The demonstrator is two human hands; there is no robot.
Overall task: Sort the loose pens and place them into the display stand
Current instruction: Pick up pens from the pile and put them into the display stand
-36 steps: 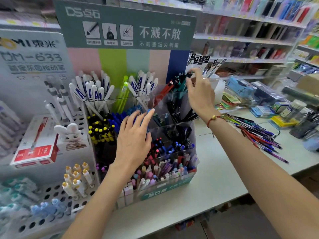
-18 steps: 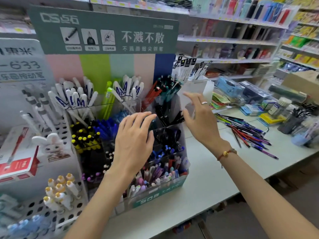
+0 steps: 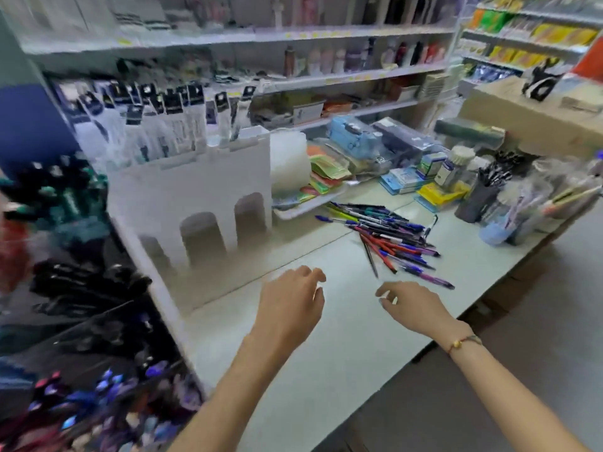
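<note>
Both hands, left hand (image 3: 290, 308) and right hand (image 3: 412, 308), hover with loosely curled, empty fingers over bare bench (image 3: 326, 370); loose pens (image 3: 388, 238) lie beyond, display stand (image 3: 98, 321) at left.

Bare forearms, red-cord bracelet (image 3: 463, 341)

Left hand (image 3: 290, 308) and right hand (image 3: 412, 308) hover (fingers loosely curled).

Display stand (image 3: 98, 337) blurred, cut off at left edge.
</note>
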